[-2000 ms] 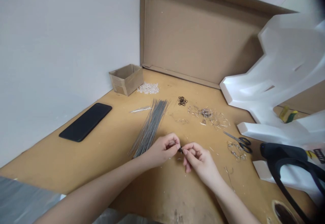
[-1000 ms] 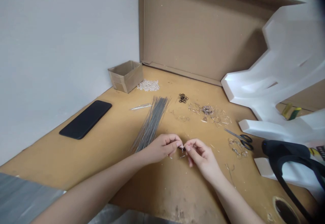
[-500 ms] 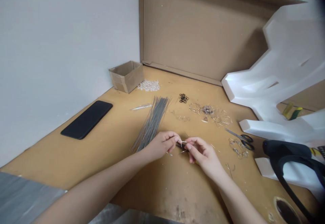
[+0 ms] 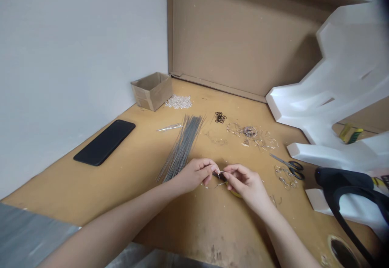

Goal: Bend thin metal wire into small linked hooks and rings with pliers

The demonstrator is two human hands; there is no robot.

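Note:
Near the middle of the table, my left hand (image 4: 199, 174) pinches one end of a short piece of silvery wire (image 4: 221, 172). Its other end is between the thumb and fingertips of my right hand (image 4: 241, 181). The fingertips of both hands are a small gap apart. Beneath them lies a dark tool with a yellow part (image 4: 235, 192), mostly hidden by my right hand. A bundle of thin grey wires (image 4: 184, 144) rests just behind my left wrist. How the wire is shaped at my left fingertips is too small to tell.
A phone (image 4: 105, 142) lies left; a small cardboard box (image 4: 152, 91) stands behind, beside clear beads (image 4: 178, 101). Black rings (image 4: 220, 117), tangled wire pieces (image 4: 249, 131) and scissors (image 4: 291, 165) lie right of the bundle. White foam (image 4: 304, 152) and a black-handled object (image 4: 343, 179) are far right.
Both hands have shifted very slightly at the wire, still pinching it. More of the yellow part beneath my right hand shows.

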